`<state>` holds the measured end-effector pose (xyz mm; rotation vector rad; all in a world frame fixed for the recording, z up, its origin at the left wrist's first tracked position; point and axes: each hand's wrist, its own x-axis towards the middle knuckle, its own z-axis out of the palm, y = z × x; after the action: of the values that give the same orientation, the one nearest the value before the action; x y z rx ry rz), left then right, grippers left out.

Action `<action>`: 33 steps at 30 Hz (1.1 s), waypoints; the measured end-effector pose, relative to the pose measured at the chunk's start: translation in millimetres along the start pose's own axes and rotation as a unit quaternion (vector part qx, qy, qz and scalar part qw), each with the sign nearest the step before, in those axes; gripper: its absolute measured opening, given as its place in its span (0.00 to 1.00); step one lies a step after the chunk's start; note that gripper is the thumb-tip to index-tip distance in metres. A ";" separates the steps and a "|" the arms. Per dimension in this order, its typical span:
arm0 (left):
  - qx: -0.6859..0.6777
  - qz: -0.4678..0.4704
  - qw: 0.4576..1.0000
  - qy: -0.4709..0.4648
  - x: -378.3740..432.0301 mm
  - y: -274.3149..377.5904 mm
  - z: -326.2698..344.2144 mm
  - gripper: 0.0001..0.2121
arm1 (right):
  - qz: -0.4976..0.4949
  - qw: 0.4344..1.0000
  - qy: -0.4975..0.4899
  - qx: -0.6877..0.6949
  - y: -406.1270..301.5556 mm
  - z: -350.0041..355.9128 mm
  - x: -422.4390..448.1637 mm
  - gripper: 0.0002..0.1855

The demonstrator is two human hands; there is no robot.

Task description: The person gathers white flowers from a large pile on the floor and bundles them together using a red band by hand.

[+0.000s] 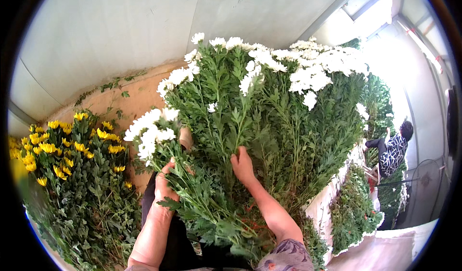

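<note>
My left hand (166,186) is closed around a bunch of white chrysanthemums (149,133), whose leafy stems slant down to the right across my lap. My right hand (243,166) grips a leafy chrysanthemum stem (237,126) in front of the large pile; a white bloom tops it. The pile of cut white chrysanthemums (281,115) fills the middle, its blooms along the far edge and its stems pointing toward me. Leaves partly cover the fingers of my left hand.
Yellow chrysanthemums (79,162) with dense foliage lie at the left. Loose leafy sprigs (115,85) are by the pale wall (126,25). At the right, greenery (350,213) rests on pale sheeting (319,208). Farther right a person (391,153) sits beside more flowers, near a round fan (427,173).
</note>
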<state>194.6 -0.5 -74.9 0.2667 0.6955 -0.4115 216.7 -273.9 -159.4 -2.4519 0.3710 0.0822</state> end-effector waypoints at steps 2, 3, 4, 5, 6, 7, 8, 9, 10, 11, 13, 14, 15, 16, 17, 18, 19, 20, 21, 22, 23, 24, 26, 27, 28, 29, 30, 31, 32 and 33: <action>0.029 0.033 0.999 -0.021 2.7 -1.2 0.1 0.11 | 0.086 0.990 0.004 0.114 -0.1 -13.8 -7.9 0.13; 0.066 0.070 0.995 -0.016 1.0 -0.2 1.1 0.12 | 0.084 0.983 0.013 0.164 -19.9 -36.4 -18.6 0.12; 0.064 0.070 0.995 -0.018 -1.6 -3.2 5.6 0.12 | 0.088 0.984 0.028 0.153 -25.1 -59.6 -22.1 0.14; 0.065 0.074 0.995 -0.021 -4.1 -6.0 11.7 0.12 | 0.092 0.984 0.044 0.144 -31.1 -82.5 -24.5 0.16; 0.068 0.075 0.995 -0.023 -4.1 -11.8 15.4 0.12 | 0.098 0.984 0.061 0.132 -33.6 -106.5 -28.8 0.18; 0.067 0.078 0.994 -0.021 -4.4 -11.5 16.7 0.12 | 0.045 0.987 0.112 0.106 -51.1 -132.6 -32.4 0.18; 0.099 0.086 0.991 -0.016 -4.4 -7.8 15.6 0.12 | 0.057 0.990 0.101 0.081 -74.4 -159.1 -35.0 0.18; 0.130 0.094 0.987 -0.009 -4.7 -4.7 13.5 0.11 | 0.042 0.995 0.090 -0.025 -89.7 -182.0 -37.2 0.18; 0.117 0.096 0.989 -0.005 0.1 -5.2 8.9 0.11 | -0.014 0.983 0.125 -0.134 -102.8 -199.9 -40.5 0.17; 0.120 0.099 0.988 -0.006 2.4 -7.8 8.3 0.11 | -0.044 0.971 0.165 -0.165 -98.7 -211.0 -42.0 0.16; 0.090 0.081 0.993 0.007 1.6 -9.9 11.3 0.11 | -0.060 0.975 0.167 -0.132 -94.4 -212.8 -36.9 0.14; 0.080 0.088 0.993 0.008 5.5 -10.6 7.2 0.11 | -0.038 0.989 0.116 -0.088 -94.4 -196.9 -29.5 0.15; 0.083 0.098 0.992 -0.007 8.2 -12.7 3.5 0.12 | -0.014 0.997 0.065 -0.047 -93.6 -176.0 -20.8 0.15; 0.092 0.100 0.991 0.004 10.6 -13.0 -1.5 0.12 | 0.002 0.999 0.011 -0.038 -95.7 -153.1 -11.1 0.15; 0.100 0.095 0.990 0.012 13.2 -16.2 -2.3 0.12 | 0.012 1.000 0.005 0.006 -78.5 -122.4 4.8 0.15; 0.125 0.085 0.988 -0.003 6.7 -14.0 -0.4 0.11 | 0.011 0.999 0.017 0.036 -62.4 -85.6 20.3 0.13; 0.145 0.105 0.984 -0.021 12.8 -9.5 -16.9 0.11 | 0.082 0.996 -0.028 0.017 -72.1 -62.0 32.8 0.12; 0.108 0.096 0.989 -0.023 8.6 -12.1 -8.0 0.11 | 0.027 0.999 -0.001 -0.040 -35.5 -31.4 51.1 0.15; 0.072 0.093 0.993 -0.019 3.3 -11.6 -0.8 0.12 | -0.012 0.997 0.036 0.060 -14.7 2.5 59.0 0.20; 0.070 0.090 0.993 -0.023 3.2 -13.9 3.7 0.12 | 0.012 0.993 0.040 0.114 20.2 31.2 74.1 0.21; 0.057 0.094 0.994 -0.019 3.7 -14.8 5.0 0.12 | 0.037 0.984 0.040 0.170 42.4 51.0 84.9 0.22; 0.045 0.108 0.993 -0.003 3.2 -10.5 0.0 0.13 | 0.037 0.983 0.027 0.176 37.2 63.0 82.8 0.22; 0.053 0.124 0.991 0.011 0.7 -4.2 -2.1 0.14 | 0.001 0.976 0.008 0.218 19.2 60.4 71.8 0.22; 0.058 0.128 0.990 0.012 0.4 -4.4 0.3 0.14 | 0.000 0.977 0.009 0.214 17.2 45.9 64.3 0.22; 0.052 0.122 0.991 0.008 0.6 -6.9 3.0 0.14 | 0.004 0.980 0.002 0.201 19.7 24.1 54.3 0.23; 0.050 0.120 0.991 0.016 -1.2 -3.7 1.6 0.14 | 0.008 0.982 -0.004 0.188 0.3 5.5 34.7 0.24; 0.047 0.121 0.991 0.023 -2.7 1.5 -0.4 0.15 | 0.010 0.984 -0.011 0.175 -20.9 -14.3 14.8 0.25; 0.043 0.119 0.992 0.029 -4.4 5.1 -2.3 0.15 | 0.015 0.988 -0.007 0.152 -50.1 -41.1 -10.8 0.25; 0.031 0.101 0.993 0.048 1.5 4.4 -6.6 0.15 | -0.010 0.997 0.028 0.075 -45.4 -57.6 -25.5 0.24; 0.016 0.112 0.993 0.027 2.0 1.3 -7.7 0.16 | -0.028 0.998 0.058 -0.003 -32.4 -67.6 -45.0 0.23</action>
<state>192.2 2.9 -81.8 0.3828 0.7030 -0.2027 180.7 -280.2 -80.1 -2.4769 0.3510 -0.0829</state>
